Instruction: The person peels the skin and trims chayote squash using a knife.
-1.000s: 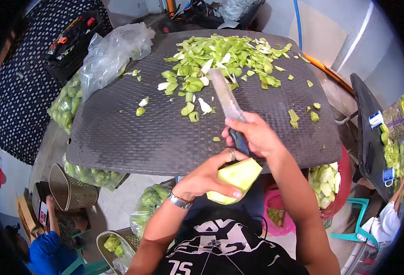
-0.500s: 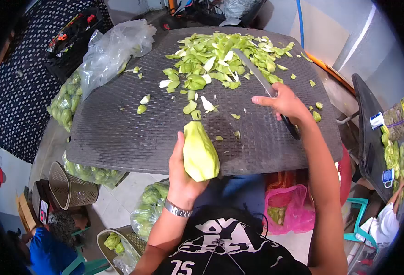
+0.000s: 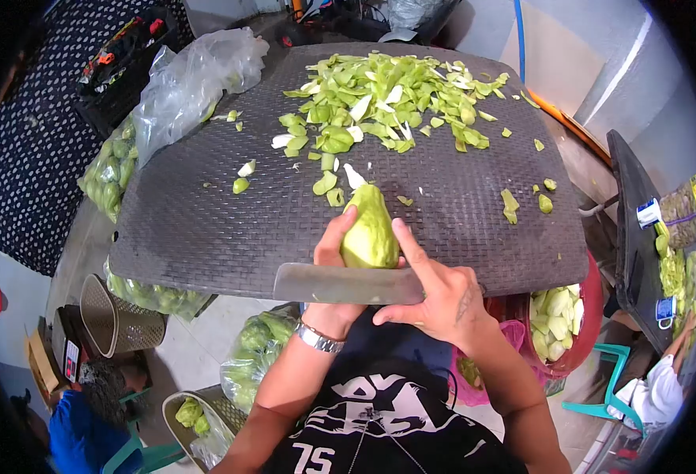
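Where the left hand [image 3: 331, 251] curls, the vegetable [image 3: 370, 233] rests.

Knife [image 3: 340, 285]: handle was hidden inside right hand [image 3: 442, 299].
Left hand [image 3: 332, 250]: palm was covered by vegetable [image 3: 370, 233] and knife.
Pink bag [image 3: 514, 335]: was partly lost under right forearm [image 3: 507, 383].
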A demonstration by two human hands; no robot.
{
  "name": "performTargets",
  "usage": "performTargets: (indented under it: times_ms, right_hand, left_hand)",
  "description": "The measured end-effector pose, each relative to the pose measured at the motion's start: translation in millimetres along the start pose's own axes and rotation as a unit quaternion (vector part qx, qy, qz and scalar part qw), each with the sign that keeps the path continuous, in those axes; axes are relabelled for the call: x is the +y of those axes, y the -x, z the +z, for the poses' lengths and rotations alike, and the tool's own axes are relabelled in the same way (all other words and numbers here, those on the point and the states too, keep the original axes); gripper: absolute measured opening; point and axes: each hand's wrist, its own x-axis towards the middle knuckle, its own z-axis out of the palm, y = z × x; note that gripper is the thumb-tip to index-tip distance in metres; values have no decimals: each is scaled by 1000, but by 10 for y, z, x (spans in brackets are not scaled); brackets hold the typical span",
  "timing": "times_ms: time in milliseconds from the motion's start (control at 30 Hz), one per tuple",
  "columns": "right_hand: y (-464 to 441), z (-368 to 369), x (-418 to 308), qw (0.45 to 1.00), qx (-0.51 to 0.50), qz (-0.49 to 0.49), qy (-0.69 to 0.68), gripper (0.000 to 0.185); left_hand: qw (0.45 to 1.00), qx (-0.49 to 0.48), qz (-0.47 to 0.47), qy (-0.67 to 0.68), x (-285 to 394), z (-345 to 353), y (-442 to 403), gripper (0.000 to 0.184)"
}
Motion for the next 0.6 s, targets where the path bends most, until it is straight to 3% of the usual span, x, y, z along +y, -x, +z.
performTargets:
  times_ms: [300,500,600]
  right_hand:
    - [-4,38,-6,997,-23,-8,74,110]
    - [0,39,71,992,-19,5,128,96]
    - [-47,16,189,996,-14,53,72,89]
  left_hand:
    - [997,-31,-34,61,-87,-126,-96,46]
    - [999,17,-17,27,-69,-41,-17,46]
    - [998,43,-18,36,-93,-118,-43,48]
